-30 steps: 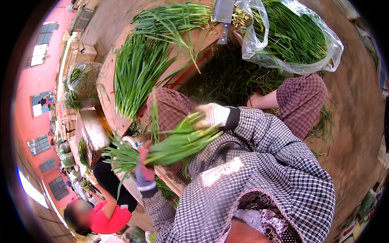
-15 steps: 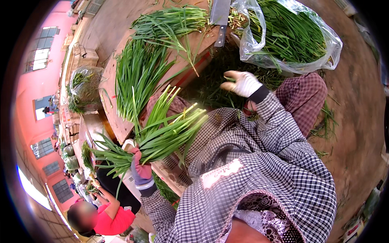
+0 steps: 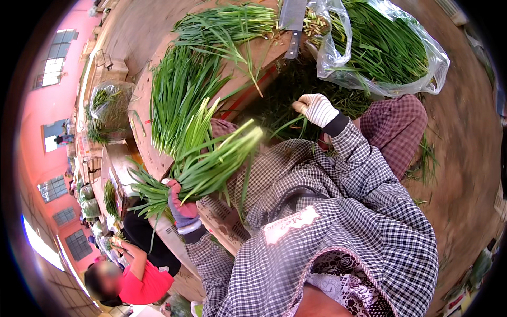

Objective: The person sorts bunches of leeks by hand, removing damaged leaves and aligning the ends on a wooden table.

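My left hand (image 3: 182, 205), in a pink and purple glove, is closed around a bunch of garlic chives (image 3: 211, 166). Their pale cut ends point up and to the right, and the long green leaves droop to the left. My right hand (image 3: 316, 110), in a pale striped glove, is pinched over the dark gap in front of my lap. From its fingertips a single chive leaf (image 3: 288, 127) trails down to the left. More chives (image 3: 182, 95) lie in a heap on the wooden board (image 3: 141, 108) beyond the held bunch.
A cleaver (image 3: 293, 45) lies at the board's far edge, beside chopped stem ends (image 3: 314, 24). To its right stands a clear plastic bag (image 3: 335, 58) full of chives. Leaf scraps (image 3: 327, 87) cover the ground between my knees. A person in red (image 3: 145, 282) sits at the lower left.
My right hand's fingers have closed from a spread pose, and a leaf now trails from them. The bunch in my left hand has tipped slightly, its cut ends shifting left and up.
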Demonstrator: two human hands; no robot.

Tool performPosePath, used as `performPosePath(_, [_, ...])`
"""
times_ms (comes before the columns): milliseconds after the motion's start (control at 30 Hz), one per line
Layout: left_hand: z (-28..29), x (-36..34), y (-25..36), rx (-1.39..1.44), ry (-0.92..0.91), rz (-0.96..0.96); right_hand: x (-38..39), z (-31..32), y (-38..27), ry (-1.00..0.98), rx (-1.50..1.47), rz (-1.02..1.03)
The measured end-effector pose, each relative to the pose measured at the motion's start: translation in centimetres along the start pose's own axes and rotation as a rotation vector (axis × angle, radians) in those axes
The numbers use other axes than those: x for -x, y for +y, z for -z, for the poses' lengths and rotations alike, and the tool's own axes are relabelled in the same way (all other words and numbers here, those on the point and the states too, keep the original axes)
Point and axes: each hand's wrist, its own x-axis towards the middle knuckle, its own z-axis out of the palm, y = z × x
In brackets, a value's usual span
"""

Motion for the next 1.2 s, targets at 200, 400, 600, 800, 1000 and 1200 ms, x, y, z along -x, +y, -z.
performPosePath(200, [-2.6,-1.8,-2.4,0.035,0.051,-0.047,0.1,-5.4,-8.1,-0.199,-0.447,0.337])
performPosePath(400, [-3.8,-3.9,-5.2,0.344,0.033,0.210,1.9,-7.8,-4.5,-0.185,-0.405,0.271])
performPosePath(600, [-0.2,-5.8,-8.3,0.263,-0.001,0.100,2.1,-4.4,-3.8,-0.080,-0.322,-0.005])
performPosePath(800, [-1.1,-4.9,-7.6,0.373,0.036,0.168,2.4,0.5,3.7,0.191,-0.002,-0.174])
performPosePath(1000, [-0.1,-5.9,-8.5,0.383,-0.055,0.213,1.2,-1.8,-2.6,0.110,-0.011,0.192])
performPosePath(1200, [-1.2,-6.7,-7.8,0.316,-0.015,0.194,-3.8,-6.5,-4.7,-0.160,0.156,0.394])
